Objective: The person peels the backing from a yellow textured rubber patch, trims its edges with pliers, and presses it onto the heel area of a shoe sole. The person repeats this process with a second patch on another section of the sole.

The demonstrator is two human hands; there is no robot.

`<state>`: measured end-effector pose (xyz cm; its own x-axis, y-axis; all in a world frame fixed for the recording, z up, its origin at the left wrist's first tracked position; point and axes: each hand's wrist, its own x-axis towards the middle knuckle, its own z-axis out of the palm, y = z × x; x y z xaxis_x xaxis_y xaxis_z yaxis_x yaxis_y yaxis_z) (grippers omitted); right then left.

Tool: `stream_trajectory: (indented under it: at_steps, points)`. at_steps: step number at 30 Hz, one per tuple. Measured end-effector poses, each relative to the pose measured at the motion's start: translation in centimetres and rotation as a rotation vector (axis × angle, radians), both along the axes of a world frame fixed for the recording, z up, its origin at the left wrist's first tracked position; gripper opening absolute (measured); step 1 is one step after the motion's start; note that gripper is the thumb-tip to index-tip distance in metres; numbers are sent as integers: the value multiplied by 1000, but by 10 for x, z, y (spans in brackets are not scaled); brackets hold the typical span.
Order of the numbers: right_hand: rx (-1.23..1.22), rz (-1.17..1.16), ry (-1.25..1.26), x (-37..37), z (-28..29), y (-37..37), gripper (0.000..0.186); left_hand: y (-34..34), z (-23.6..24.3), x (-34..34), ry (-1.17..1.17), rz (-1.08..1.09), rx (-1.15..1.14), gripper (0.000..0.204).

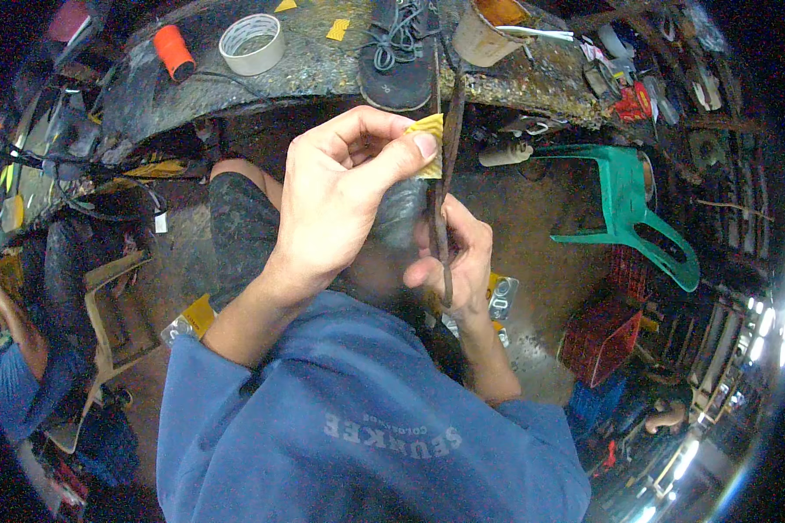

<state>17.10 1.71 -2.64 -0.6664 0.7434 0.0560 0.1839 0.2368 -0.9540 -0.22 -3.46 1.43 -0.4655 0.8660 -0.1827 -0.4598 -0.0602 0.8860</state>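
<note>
My left hand (331, 187) is closed, pinching a small yellow ribbed piece (433, 131) between thumb and fingers. That piece lies against a long, dark brown strip (450, 144), which runs down from the bench edge and bends back in a narrow loop. Lower down, my right hand (464, 261) curls round the strip near the loop, thumb on its left side; part of this grip is hidden behind the strip. Just beyond my hands, a dark shoe (397, 83) with grey laces rests on the bench.
The worn bench (323, 74) carries a tape roll (252, 44), an orange spool (174, 52), yellow scraps (339, 30) and a stained bucket (488, 35). A green plastic chair (615, 187) and red crate (604, 342) stand right. Another person (26, 366) sits at left.
</note>
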Motion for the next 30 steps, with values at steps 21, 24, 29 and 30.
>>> stream_trajectory:
  at_steps: [21,24,29,30]
  points:
    - [135,-78,-2,-2,-2,-3,71,5,-1,-7,36,-12,-18,23]
    - [133,-80,19,-2,-4,-4,71,5,-2,-7,30,-13,-4,23]
    - [163,-77,32,-1,-5,-6,68,3,-3,-8,25,-23,-3,21]
    - [144,-90,34,-1,-5,-6,68,3,-3,-7,16,-24,-1,21]
